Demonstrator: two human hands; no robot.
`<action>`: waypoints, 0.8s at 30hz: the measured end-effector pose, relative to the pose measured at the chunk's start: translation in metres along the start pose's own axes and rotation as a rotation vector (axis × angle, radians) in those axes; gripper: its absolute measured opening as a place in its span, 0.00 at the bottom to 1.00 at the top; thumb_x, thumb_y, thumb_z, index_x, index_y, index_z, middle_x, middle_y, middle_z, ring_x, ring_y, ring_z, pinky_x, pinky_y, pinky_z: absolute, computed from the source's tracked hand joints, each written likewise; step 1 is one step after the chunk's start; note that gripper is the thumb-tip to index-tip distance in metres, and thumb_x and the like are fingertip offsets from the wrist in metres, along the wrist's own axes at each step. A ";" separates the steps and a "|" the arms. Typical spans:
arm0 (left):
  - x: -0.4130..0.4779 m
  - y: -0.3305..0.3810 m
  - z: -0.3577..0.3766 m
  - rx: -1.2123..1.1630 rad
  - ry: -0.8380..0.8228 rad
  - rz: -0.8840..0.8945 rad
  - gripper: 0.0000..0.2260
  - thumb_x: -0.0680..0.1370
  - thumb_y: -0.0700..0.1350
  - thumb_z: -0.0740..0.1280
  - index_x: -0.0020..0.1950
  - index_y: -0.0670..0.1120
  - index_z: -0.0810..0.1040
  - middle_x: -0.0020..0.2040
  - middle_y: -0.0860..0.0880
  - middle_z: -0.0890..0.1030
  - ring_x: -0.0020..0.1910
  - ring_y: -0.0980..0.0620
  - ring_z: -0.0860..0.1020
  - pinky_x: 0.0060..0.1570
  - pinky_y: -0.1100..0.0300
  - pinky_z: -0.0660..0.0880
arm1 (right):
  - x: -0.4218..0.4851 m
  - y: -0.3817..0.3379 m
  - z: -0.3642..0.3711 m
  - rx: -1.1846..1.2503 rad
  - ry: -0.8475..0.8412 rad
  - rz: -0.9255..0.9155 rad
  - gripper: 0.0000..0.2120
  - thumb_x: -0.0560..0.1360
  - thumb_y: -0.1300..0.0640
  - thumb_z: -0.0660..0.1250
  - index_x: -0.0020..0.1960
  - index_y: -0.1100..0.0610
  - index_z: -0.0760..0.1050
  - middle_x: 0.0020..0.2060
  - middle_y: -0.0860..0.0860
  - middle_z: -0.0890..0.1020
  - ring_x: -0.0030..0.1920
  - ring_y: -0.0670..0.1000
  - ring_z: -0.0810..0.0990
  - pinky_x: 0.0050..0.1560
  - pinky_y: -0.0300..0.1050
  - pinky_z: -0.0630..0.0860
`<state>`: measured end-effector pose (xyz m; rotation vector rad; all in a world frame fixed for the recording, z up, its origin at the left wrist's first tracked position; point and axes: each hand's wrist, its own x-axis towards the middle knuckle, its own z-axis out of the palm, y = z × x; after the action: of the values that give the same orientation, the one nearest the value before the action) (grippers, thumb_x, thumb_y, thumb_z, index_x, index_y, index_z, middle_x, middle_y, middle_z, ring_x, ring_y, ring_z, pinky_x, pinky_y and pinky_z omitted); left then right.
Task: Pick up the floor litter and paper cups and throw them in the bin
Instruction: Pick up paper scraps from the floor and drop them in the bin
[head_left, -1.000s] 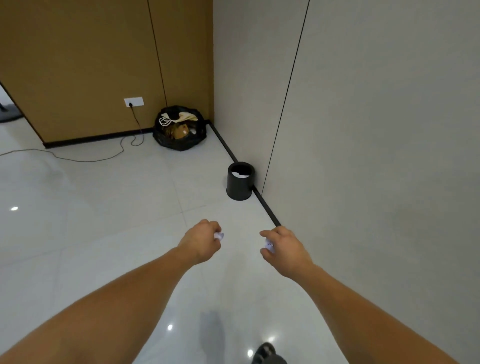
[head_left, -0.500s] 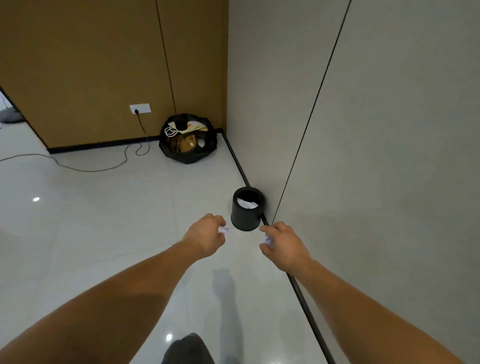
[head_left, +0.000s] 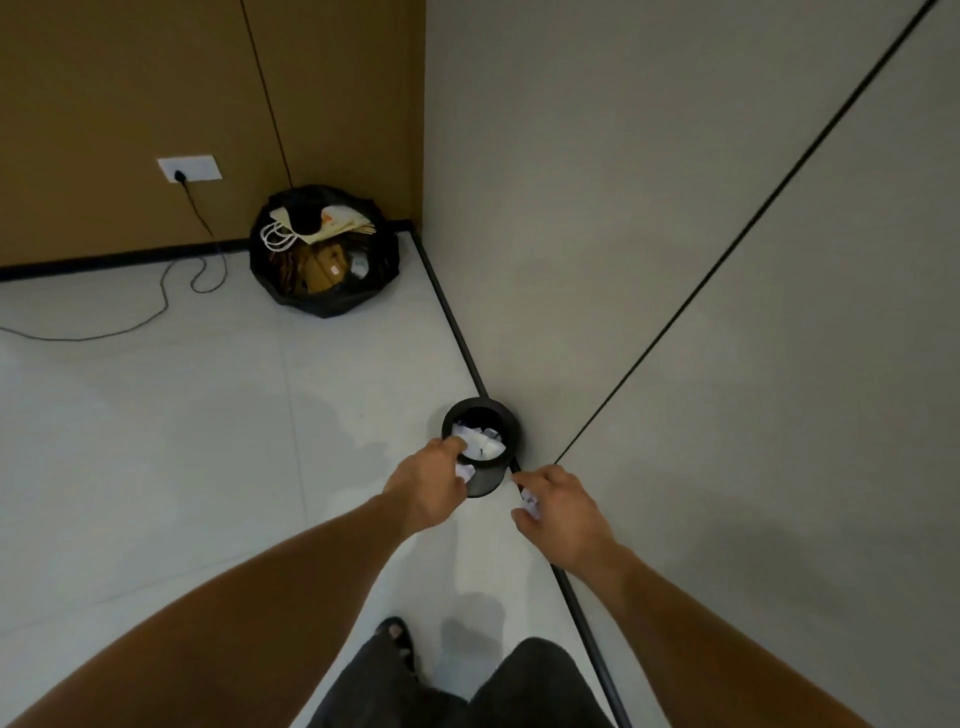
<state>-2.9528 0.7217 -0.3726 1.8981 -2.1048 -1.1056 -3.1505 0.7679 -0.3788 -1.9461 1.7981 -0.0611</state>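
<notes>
The pale tiled floor (head_left: 156, 441) has slid back under the walker: a second ago the bin stood well ahead of both hands, and now it sits right at the fingertips. The grey wall (head_left: 675, 260) runs close along the outer side of the right hand. The black rubbish bag (head_left: 324, 291), stuffed with paper bags and cardboard, lies well beyond both hands in the corner and plays no part here.

The small black bin (head_left: 483, 487) stands against the skirting, just in front of the hands and between them, already holding white paper scraps (head_left: 480, 441). The left hand (head_left: 428, 483) has come up to the bin's near rim, its fingertips reaching over the edge. The right hand (head_left: 563, 512) trails just beside the bin, on the wall side and short of the opening.

Both hands remain clenched on their loads. The left paper wad (head_left: 465, 471) pokes out from the curled fingers, right at the rim. The right paper wad (head_left: 531, 503) is pinched between thumb and fingers, outside the bin.

The carry looks finished, I judge; what is left for this load is the drop. The left hand seems nearly placed to let go, while the right would need to shift inward over the mouth first, or its wad may fall on the floor.
</notes>
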 end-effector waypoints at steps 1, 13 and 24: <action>0.017 -0.002 -0.001 0.012 -0.013 -0.003 0.19 0.80 0.48 0.62 0.71 0.49 0.66 0.66 0.46 0.73 0.61 0.44 0.75 0.62 0.54 0.73 | 0.017 0.002 0.000 0.003 -0.004 0.014 0.22 0.79 0.49 0.63 0.72 0.48 0.68 0.64 0.49 0.72 0.64 0.51 0.70 0.64 0.42 0.71; 0.259 -0.042 0.034 0.149 -0.050 -0.056 0.14 0.79 0.47 0.58 0.64 0.50 0.72 0.60 0.51 0.77 0.57 0.51 0.73 0.56 0.58 0.71 | 0.258 0.084 0.062 0.130 -0.153 0.006 0.22 0.80 0.47 0.61 0.73 0.50 0.66 0.68 0.50 0.70 0.66 0.48 0.69 0.63 0.36 0.66; 0.496 -0.172 0.204 0.364 -0.087 0.213 0.14 0.75 0.50 0.66 0.61 0.52 0.75 0.60 0.52 0.77 0.64 0.48 0.70 0.64 0.53 0.65 | 0.459 0.198 0.262 0.041 -0.216 0.028 0.19 0.80 0.46 0.62 0.69 0.44 0.67 0.63 0.48 0.74 0.65 0.48 0.72 0.61 0.37 0.72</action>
<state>-3.0258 0.3734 -0.8089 1.7233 -2.6337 -0.8195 -3.1810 0.4124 -0.8166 -1.8228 1.6693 0.1172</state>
